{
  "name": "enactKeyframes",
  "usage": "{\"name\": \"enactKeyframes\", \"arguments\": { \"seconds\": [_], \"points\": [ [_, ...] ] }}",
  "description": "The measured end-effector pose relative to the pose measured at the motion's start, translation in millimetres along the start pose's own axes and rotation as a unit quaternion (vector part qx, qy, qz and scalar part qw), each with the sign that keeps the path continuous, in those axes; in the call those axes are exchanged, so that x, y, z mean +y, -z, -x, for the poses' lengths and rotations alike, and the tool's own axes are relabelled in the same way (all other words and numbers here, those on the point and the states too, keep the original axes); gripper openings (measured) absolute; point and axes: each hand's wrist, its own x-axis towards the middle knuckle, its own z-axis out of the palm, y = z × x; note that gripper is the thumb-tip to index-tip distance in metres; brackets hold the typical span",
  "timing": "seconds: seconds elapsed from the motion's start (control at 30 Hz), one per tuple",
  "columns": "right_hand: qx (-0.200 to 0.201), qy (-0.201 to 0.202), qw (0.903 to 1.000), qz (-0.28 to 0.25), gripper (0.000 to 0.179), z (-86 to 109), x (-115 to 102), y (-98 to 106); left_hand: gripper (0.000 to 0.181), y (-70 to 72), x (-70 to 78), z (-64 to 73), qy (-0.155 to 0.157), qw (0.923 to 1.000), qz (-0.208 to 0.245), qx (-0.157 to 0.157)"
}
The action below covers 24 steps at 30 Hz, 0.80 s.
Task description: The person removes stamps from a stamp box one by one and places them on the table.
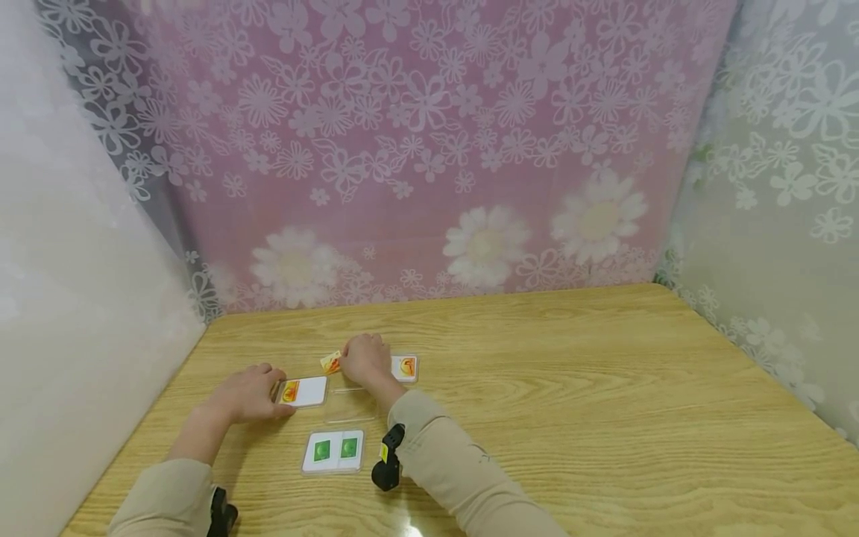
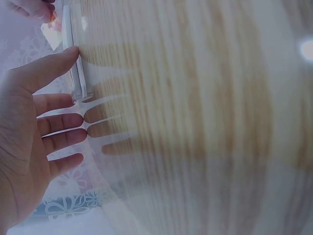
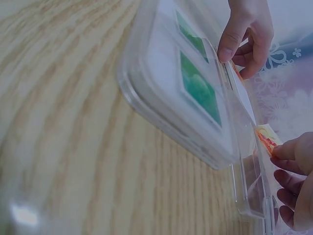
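Note:
My left hand (image 1: 248, 394) holds the left end of a shallow clear plastic case (image 1: 303, 391), thumb at the near edge and fingers at the far side. Inside that case is a white insert with one orange-and-yellow stamp (image 1: 290, 391) at its left; the right half is plain white. Between thumb and fingertips, my right hand (image 1: 365, 360) pinches a small yellow-and-orange stamp (image 3: 266, 140), just beyond the case. A transparent lid (image 1: 351, 405) lies below my right hand. Partly hidden behind that hand is another case (image 1: 394, 369) showing an orange stamp at its right.
Nearer me lies a clear case (image 1: 332, 452) with two green stamps on a white insert. The wooden table (image 1: 570, 388) extends far to the right. Flowered curtain (image 1: 429, 149) hangs along the back edge, with pale sheets at both sides.

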Motion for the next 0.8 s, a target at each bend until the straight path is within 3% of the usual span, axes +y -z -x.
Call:
{"name": "enactKeyframes", "arguments": {
  "seconds": [0.27,0.43,0.8],
  "points": [
    [0.002,0.009,0.9988,0.049,0.02,-0.2,1.8,-0.7,0.065,-0.7,0.5,-1.7,-0.003,1.0,0.001,0.004],
    [0.006,0.023,0.9984,0.051,0.018,-0.8,2.6,0.6,0.065,0.6,1.2,-2.2,-0.001,1.0,0.003,0.003],
    [-0.02,0.101,0.9937,0.044,0.021,0.0,-7.6,1.3,0.065,0.0,-0.3,0.4,-0.005,1.0,0.007,0.003]
  ]
}}
